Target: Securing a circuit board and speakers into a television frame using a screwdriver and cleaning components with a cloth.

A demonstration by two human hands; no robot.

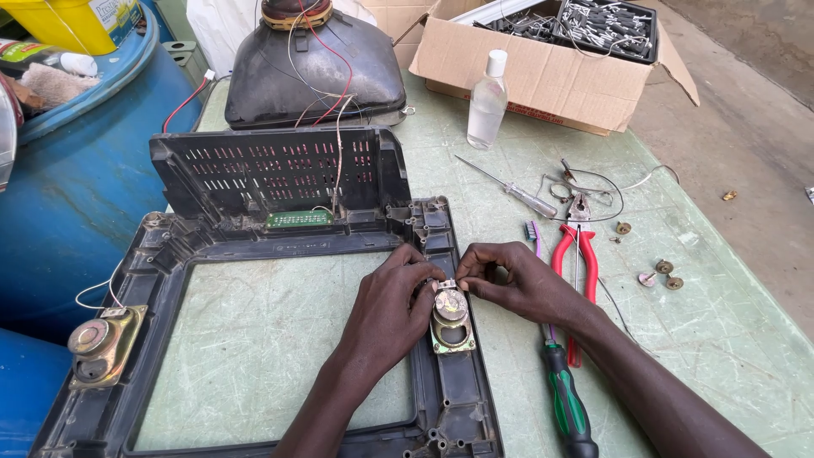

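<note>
A black plastic television front frame [280,244] lies flat on a pale green table [721,339]. On its right rail sits a small oval speaker [451,321] in a gold metal bracket. My left hand [392,307] rests on the rail with its fingers against the speaker's left side and top. My right hand [513,278] pinches the terminal tab at the top of the same speaker. A second oval speaker [100,342] sits on the frame's left rail with white wires running off it.
A black picture tube [314,68] with red and white wires stands behind the frame. Red-handled pliers [575,263], a green-handled screwdriver [566,403], a slim screwdriver [509,188], loose screws [661,273], a clear bottle [487,102] and a cardboard box [543,59] lie right. A blue barrel [68,187] stands left.
</note>
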